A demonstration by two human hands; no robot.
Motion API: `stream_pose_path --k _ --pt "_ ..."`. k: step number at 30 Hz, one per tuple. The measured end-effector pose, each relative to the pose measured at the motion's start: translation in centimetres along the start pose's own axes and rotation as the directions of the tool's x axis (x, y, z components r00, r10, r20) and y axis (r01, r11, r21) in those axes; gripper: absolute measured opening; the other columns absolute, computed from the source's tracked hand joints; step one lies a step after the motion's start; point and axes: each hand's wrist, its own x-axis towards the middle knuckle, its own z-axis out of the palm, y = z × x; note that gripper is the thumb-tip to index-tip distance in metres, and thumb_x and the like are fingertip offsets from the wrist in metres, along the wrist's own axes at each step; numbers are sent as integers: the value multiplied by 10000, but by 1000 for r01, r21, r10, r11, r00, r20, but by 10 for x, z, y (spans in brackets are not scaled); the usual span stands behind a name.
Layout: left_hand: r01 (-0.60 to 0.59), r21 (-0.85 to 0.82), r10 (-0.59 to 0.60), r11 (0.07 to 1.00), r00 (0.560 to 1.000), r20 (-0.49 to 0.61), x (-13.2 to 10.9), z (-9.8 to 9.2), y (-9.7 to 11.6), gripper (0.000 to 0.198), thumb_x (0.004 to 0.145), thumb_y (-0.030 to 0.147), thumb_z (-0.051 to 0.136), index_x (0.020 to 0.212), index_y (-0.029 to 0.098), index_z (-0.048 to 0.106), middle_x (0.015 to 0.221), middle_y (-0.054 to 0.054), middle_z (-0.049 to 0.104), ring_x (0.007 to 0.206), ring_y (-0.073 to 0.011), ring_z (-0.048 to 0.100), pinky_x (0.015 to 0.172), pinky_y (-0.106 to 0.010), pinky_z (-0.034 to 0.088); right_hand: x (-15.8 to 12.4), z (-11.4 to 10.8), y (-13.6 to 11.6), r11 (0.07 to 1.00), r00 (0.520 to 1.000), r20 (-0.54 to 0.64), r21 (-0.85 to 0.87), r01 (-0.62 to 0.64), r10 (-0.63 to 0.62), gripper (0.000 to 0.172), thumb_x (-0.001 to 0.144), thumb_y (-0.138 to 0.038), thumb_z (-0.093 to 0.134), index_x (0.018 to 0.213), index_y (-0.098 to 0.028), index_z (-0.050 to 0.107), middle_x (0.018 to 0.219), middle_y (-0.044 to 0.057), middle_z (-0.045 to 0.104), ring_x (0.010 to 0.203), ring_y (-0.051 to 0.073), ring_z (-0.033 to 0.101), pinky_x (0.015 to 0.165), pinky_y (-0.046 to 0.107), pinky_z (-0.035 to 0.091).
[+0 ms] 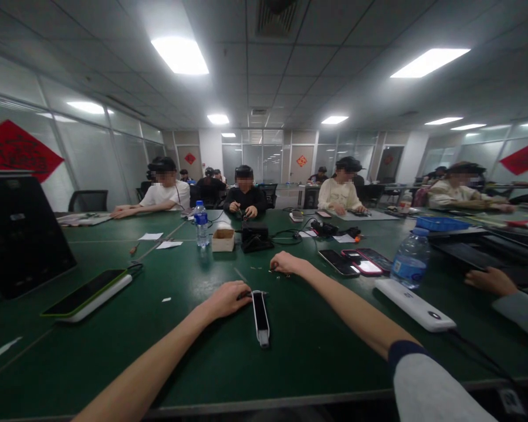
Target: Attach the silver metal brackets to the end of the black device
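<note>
My left hand rests on the green table with its fingers closed around something dark and small that I cannot make out. Right beside those fingertips lies a slim white device with a black face, its narrower end pointing toward me. Farther forward, my right hand reaches down to the tabletop with fingers pinched together. Several tiny shiny pieces lie scattered under and beside it. Whatever is between the right fingertips is too small to name.
Ahead stand an open cardboard box, a black device and a water bottle. Phones, a larger bottle and a white power bank are right. A green-edged phone lies left. Co-workers sit around.
</note>
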Motion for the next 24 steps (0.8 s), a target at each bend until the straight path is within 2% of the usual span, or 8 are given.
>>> stream_pose_path --k 11,21,24 --pt "-27 -26 27 999 999 -17 0 2 -2 182 898 280 550 1010 174 647 883 -36 636 767 -170 589 669 -247 422 8 4 2 998 999 -16 47 -40 41 175 738 -118 663 867 -207 741 877 61 709 829 177 662 721 218 466" --pt "-5 -27 6 1000 1000 21 1 -1 2 174 898 261 548 1014 175 645 887 -36 631 770 -163 585 672 -241 420 13 9 14 966 989 -6 217 -140 145 268 665 -219 714 928 -183 675 870 48 700 752 150 647 586 177 446" --pt "6 -20 -5 1000 1000 10 0 -1 2 168 890 251 551 1008 177 644 883 -35 629 776 -165 581 680 -243 415 9 6 12 956 989 -35 263 -129 143 289 658 -181 702 944 -174 659 865 41 703 743 141 648 576 170 444"
